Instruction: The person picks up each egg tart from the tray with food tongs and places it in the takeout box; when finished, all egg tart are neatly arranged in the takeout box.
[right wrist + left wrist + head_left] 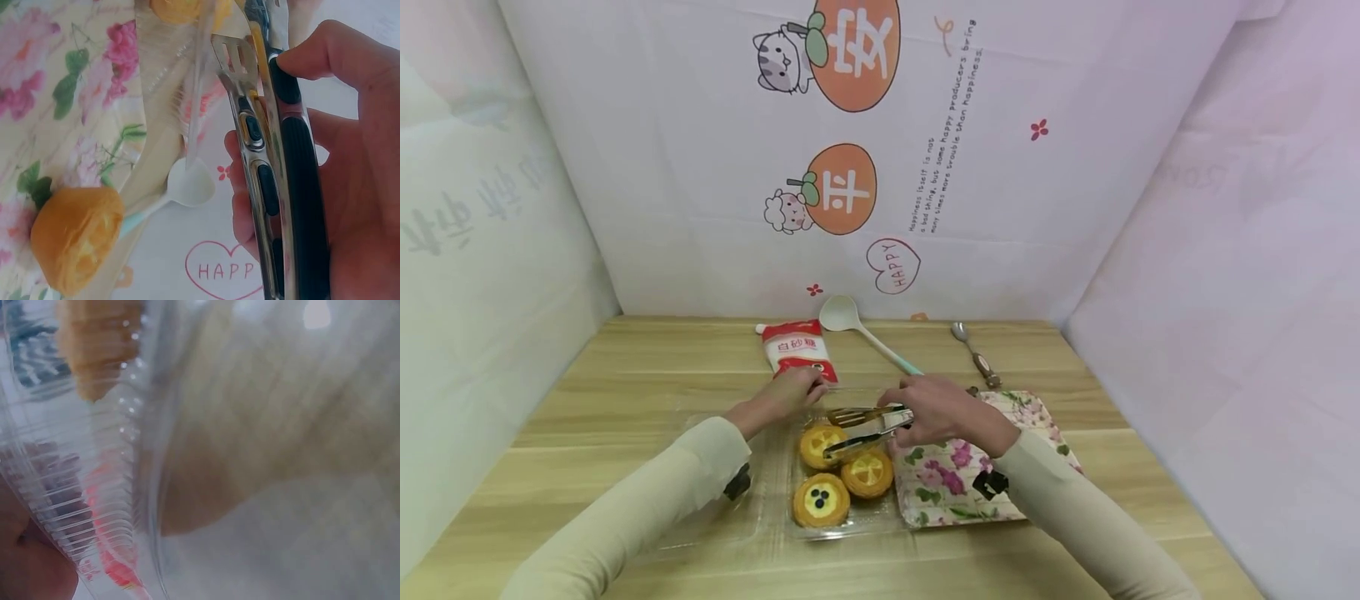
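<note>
My right hand [936, 410] grips metal food tongs [281, 156] with dark inlaid handles. Their spread tips reach over the egg tarts in a clear plastic container [880, 527]. Inside it sit a tart with dark berries [821, 500] and two with yellow fruit slices, one nearer [867, 473] and one under the tongs [820, 447]. At the container's far left edge, my left hand [786, 396] holds its rim with curled fingers; the ridged wall [112, 506] fills part of the left wrist view. Another tart [78, 240] lies on the floral tray [936, 500], hidden by my right hand in the head view.
The container's clear lid [700, 533] lies flat to the left. Behind stand a red-and-white sugar bag [797, 348], a white ladle [842, 313] with a pale green handle end, and a spoon [977, 358] with a brown handle. Cloth-covered walls [700, 167] border the wooden table.
</note>
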Motion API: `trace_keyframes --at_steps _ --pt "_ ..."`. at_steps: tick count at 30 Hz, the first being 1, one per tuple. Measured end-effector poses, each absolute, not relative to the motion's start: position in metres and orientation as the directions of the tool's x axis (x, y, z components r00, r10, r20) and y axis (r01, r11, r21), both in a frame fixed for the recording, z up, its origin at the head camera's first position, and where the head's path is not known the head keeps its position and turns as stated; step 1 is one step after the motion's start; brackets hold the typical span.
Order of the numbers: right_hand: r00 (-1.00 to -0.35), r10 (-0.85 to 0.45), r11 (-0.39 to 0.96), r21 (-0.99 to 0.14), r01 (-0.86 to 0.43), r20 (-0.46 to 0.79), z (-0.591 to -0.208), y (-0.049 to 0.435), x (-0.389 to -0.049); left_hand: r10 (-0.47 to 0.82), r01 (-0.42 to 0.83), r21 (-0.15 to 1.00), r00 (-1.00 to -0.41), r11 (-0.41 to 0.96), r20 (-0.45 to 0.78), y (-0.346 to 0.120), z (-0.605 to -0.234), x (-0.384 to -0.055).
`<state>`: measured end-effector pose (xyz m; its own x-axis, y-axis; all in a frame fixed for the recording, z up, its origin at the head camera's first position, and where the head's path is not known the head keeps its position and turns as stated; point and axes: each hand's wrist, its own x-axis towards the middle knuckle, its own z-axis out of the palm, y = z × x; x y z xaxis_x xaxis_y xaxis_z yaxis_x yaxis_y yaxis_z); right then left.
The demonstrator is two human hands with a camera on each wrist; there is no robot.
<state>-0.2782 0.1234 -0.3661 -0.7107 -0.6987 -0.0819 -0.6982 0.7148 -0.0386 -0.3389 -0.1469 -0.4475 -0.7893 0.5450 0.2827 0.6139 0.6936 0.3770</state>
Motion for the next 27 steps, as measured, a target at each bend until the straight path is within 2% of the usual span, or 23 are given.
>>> trace_keyframes --at_steps 6,10,19,27 --pt "-0.708 -0.704 0.710 -0.074 -0.701 -0.049 -0.364 0.132 -0.276 0.542 0.609 0.367 -0.793 0.704 0.277 -0.148 -0.446 -0.336" --pt "-0.746 -0.666 0.742 -0.119 -0.659 -0.022 -0.360 0.150 -0.278 0.548 0.615 0.366 -0.788 0.698 0.280 -0.147 -0.446 -0.337" --pt "-0.876 -0.476 0.866 -0.130 -0.483 0.083 -0.367 0.247 -0.278 0.538 0.594 0.387 -0.804 0.705 0.253 -0.144 -0.450 -0.335" --pt "-0.916 -0.387 0.906 -0.141 -0.399 0.103 -0.389 0.313 -0.267 0.527 0.581 0.397 -0.813 0.710 0.248 -0.139 -0.449 -0.334"
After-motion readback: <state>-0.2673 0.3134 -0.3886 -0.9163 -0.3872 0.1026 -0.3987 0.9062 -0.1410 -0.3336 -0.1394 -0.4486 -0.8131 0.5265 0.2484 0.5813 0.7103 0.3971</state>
